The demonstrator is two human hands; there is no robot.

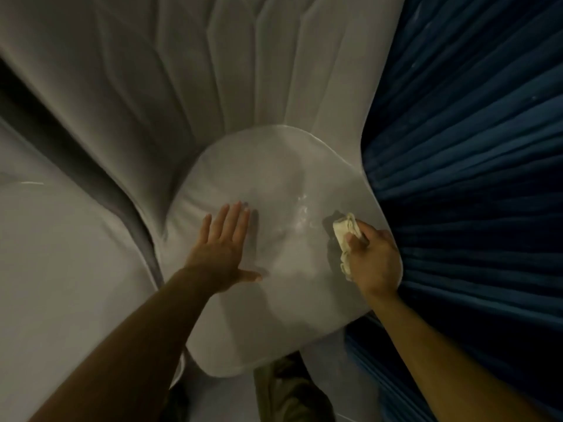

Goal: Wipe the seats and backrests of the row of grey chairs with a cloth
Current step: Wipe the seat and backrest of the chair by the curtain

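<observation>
Cloth [344,233], cream and bunched into a wad, lies pressed on the grey seat [283,166] near its 3 o'clock edge. Right hand [376,260] grips the cloth, fingers and thumb curled tightly round it, so that only the front end and a tail by the palm show. Glossy streaks just toward 10 o'clock of the cloth suggest, as a judgement, a damp track on the seat.

Left hand [221,248] rests flat on the seat at 9 o'clock, fingers straight and slightly spread, thumb out to the side, holding nothing; it appears to brace the chair.

Step in hand: wiping the seat of this chair, with the stroke at the right-hand margin. The next move probably calls for a sweep across the centre toward 9 o'clock, which the braced palm would have to clear, and then a rise to the backrest [243,71] at 12 o'clock.

Surroundings: a pleated blue curtain [472,147] hangs just beyond the 3 o'clock edge; a neighbouring grey chair [61,239] stands at 9 o'clock; a trouser leg [286,391] shows at 6 o'clock.
</observation>
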